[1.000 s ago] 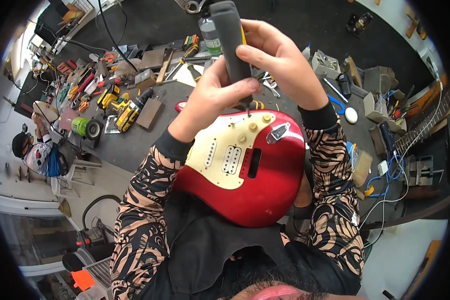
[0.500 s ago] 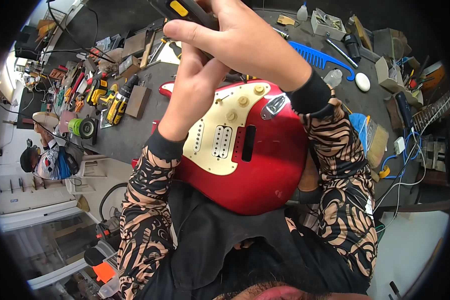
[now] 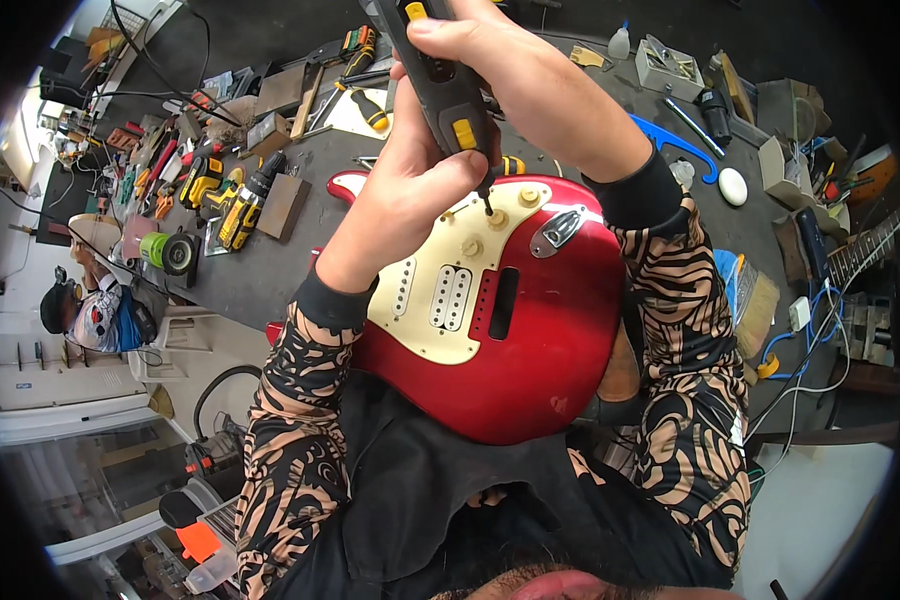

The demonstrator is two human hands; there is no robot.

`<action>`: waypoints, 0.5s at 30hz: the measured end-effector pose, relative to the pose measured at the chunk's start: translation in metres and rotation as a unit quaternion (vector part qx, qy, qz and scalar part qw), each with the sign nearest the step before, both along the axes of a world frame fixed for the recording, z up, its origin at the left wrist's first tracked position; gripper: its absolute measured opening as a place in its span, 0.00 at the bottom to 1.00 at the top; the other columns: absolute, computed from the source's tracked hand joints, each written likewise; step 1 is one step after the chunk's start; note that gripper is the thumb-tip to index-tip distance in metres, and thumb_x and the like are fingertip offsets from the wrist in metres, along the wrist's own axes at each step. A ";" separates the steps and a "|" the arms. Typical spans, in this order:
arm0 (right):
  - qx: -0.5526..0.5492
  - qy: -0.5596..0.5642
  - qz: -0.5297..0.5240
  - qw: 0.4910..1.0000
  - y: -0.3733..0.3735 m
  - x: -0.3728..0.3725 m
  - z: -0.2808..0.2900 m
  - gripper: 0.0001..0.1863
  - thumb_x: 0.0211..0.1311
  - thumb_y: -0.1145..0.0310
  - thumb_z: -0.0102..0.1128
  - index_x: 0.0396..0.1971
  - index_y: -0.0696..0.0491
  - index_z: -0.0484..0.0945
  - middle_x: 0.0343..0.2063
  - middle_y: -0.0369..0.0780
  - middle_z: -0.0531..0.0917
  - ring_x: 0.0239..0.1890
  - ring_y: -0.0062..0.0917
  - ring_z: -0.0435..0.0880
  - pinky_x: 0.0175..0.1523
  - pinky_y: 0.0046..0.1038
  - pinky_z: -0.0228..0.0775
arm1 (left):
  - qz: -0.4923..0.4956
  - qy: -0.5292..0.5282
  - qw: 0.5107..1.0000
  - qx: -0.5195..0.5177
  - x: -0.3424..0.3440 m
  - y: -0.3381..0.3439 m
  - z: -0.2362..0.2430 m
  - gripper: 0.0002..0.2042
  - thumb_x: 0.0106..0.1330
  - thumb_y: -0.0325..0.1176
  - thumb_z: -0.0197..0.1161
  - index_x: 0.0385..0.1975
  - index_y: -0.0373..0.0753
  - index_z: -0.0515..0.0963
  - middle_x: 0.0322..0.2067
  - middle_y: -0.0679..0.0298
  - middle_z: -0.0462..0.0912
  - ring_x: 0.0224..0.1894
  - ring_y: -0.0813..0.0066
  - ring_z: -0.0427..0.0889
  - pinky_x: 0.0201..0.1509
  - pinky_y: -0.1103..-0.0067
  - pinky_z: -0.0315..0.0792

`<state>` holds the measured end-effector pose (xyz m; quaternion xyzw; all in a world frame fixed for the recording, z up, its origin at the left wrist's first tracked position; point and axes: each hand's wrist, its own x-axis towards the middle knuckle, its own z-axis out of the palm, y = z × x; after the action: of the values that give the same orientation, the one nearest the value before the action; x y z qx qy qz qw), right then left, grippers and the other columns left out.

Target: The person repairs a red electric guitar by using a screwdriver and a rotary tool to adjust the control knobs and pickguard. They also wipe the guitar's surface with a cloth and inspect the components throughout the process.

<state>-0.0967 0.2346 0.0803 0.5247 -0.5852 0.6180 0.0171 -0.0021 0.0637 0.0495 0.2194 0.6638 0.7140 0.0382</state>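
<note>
My left hand [image 3: 403, 205] is wrapped around the lower part of a black and yellow handheld power tool [image 3: 441, 98], and my right hand [image 3: 520, 95] grips its upper part, thumb near a yellow button. The tool's thin dark tip points down beside a cream knob [image 3: 500, 219] on the pickguard [image 3: 425, 330] of a red electric guitar body [image 3: 540, 365]; I cannot tell whether it touches. A metal output jack plate [image 3: 560, 232] sits to the right.
Left are yellow drills [image 3: 240, 215], a wood block [image 3: 282, 208] and a co-worker [image 3: 95, 320] at the bench. Behind are screwdrivers [image 3: 365, 105]. Right are a blue comb-like tool [image 3: 705, 145], white oval object [image 3: 732, 186], brush [image 3: 758, 310], cables and another guitar neck [image 3: 860, 245].
The tool and my hands swung up and leftward about half a second ago, then came back right and down over the knobs. The view has shifted with my head.
</note>
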 end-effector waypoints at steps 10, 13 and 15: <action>-0.012 -0.031 -0.011 0.999 -0.005 0.008 0.001 0.21 0.89 0.64 0.44 0.66 0.65 0.69 0.61 0.49 0.73 0.60 0.30 0.76 0.69 0.28 0.68 | 0.041 -0.045 0.998 -0.011 0.000 -0.002 0.002 0.33 0.76 0.35 0.56 0.79 0.39 0.56 0.57 0.61 0.78 0.55 0.77 0.79 0.54 0.79 0.75; -0.019 -0.013 -0.020 1.000 -0.008 0.004 -0.002 0.21 0.88 0.64 0.46 0.66 0.65 0.70 0.60 0.48 0.74 0.60 0.29 0.76 0.69 0.28 0.69 | 0.060 -0.047 0.996 -0.036 -0.001 -0.001 0.006 0.30 0.75 0.35 0.56 0.77 0.41 0.59 0.54 0.63 0.80 0.52 0.79 0.79 0.50 0.81 0.73; -0.032 -0.050 -0.021 0.998 -0.005 0.017 0.004 0.21 0.88 0.64 0.47 0.66 0.65 0.70 0.59 0.48 0.74 0.59 0.28 0.76 0.68 0.28 0.69 | 0.047 -0.042 0.997 -0.048 -0.002 -0.006 0.006 0.29 0.75 0.35 0.56 0.75 0.42 0.61 0.52 0.64 0.82 0.49 0.80 0.78 0.47 0.81 0.71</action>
<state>-0.0793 0.2294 0.0845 0.4798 -0.5765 0.6612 0.0177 -0.0045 0.0575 0.0550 0.1558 0.7049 0.6907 0.0425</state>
